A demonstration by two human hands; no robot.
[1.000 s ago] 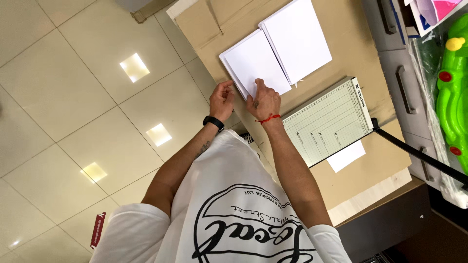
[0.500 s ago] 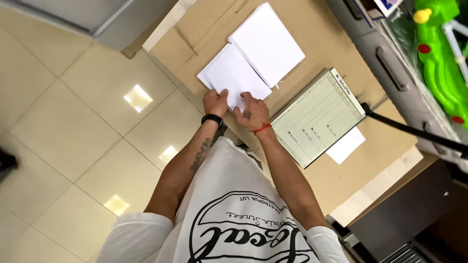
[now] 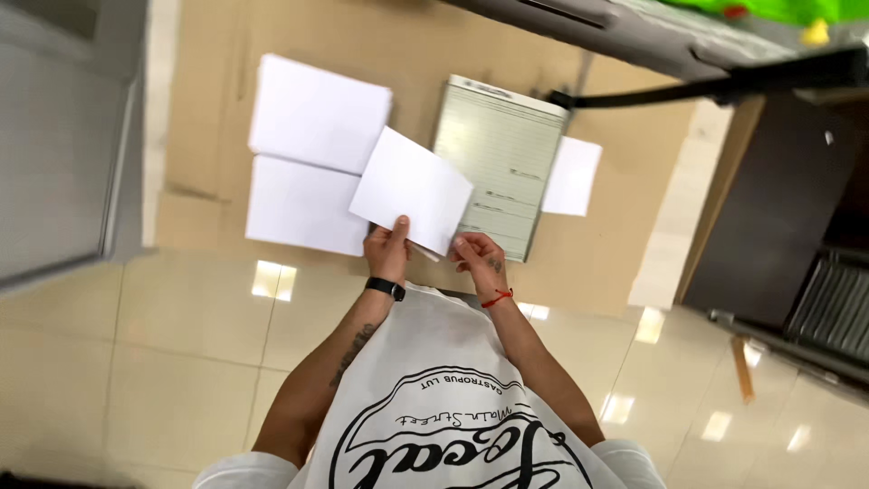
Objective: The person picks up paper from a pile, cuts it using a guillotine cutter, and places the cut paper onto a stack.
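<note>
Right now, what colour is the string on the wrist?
Red, on the right hand wrist; head view shows it.

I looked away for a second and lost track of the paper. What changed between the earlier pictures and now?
The left hand has lifted a white sheet off the nearer paper stack and holds it raised and tilted toward the paper cutter; earlier both hands pressed on that stack. The right hand is now at the sheet's near edge. Both stacks, the cutter and the small sheet beside it lie as before on the cardboard.
</note>
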